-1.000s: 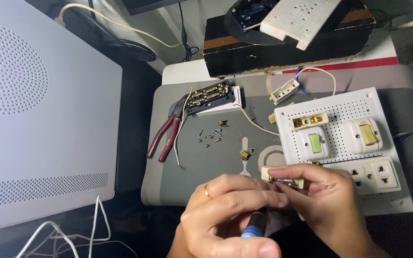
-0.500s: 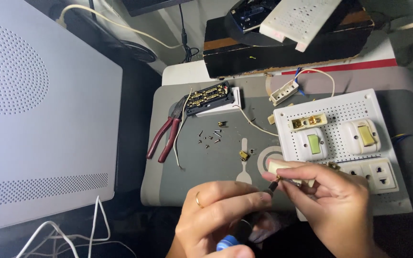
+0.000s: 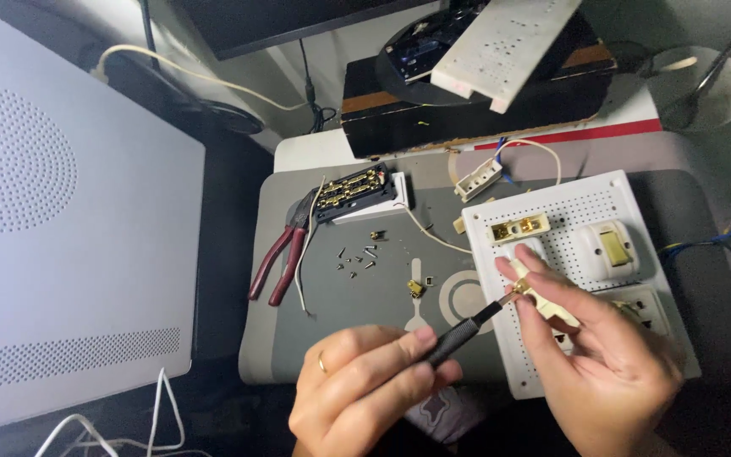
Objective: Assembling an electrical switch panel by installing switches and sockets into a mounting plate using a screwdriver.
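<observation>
My left hand (image 3: pixel 365 385), with a ring on one finger, grips a black-handled screwdriver (image 3: pixel 464 330) whose tip meets a small cream switch part with brass fittings (image 3: pixel 540 298). My right hand (image 3: pixel 598 360) pinches that part from the right, above the white perforated switch board (image 3: pixel 577 211). Both hands hover over the near edge of the grey work mat (image 3: pixel 365 296).
Red-handled pliers (image 3: pixel 279 262), several tiny screws (image 3: pixel 355 258) and a brass piece (image 3: pixel 416 288) lie on the mat. A black switch module with brass contacts (image 3: pixel 353 190) sits behind them. A large white perforated panel (image 3: pixel 61 254) fills the left; a dark box (image 3: pixel 467 93) stands at the back.
Both hands have shifted right and apart. The screwdriver's black shaft now shows between them, its tip set against the cream part, which has moved over the white board.
</observation>
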